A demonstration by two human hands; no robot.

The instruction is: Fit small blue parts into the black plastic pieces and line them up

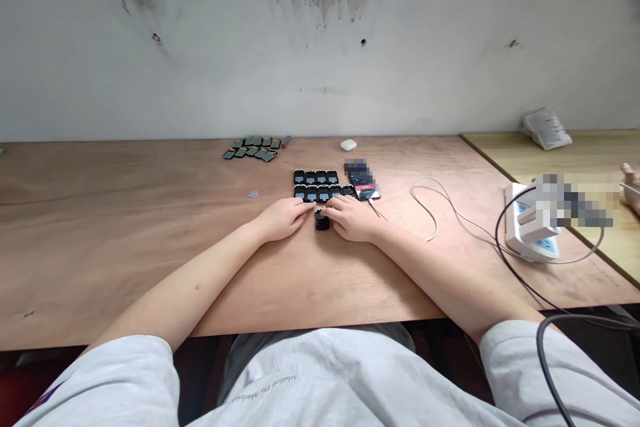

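Observation:
A small black plastic casing lies on the table between my hands. My right hand has its fingers closed on the casing's upper right side. From the other side, my left hand reaches to the casing's top edge, its fingers bent and drawn together. Anything between the left fingertips is too small to make out. Just beyond my hands, similar black casings with grey-blue squares stand in two rows, and my fingers cover part of the nearer row.
Several green-grey flat modules lie at the back beside a screwdriver. A small pale piece lies left. To the right are a phone, white earbud case, cable and power strip. Another person's hand shows far right.

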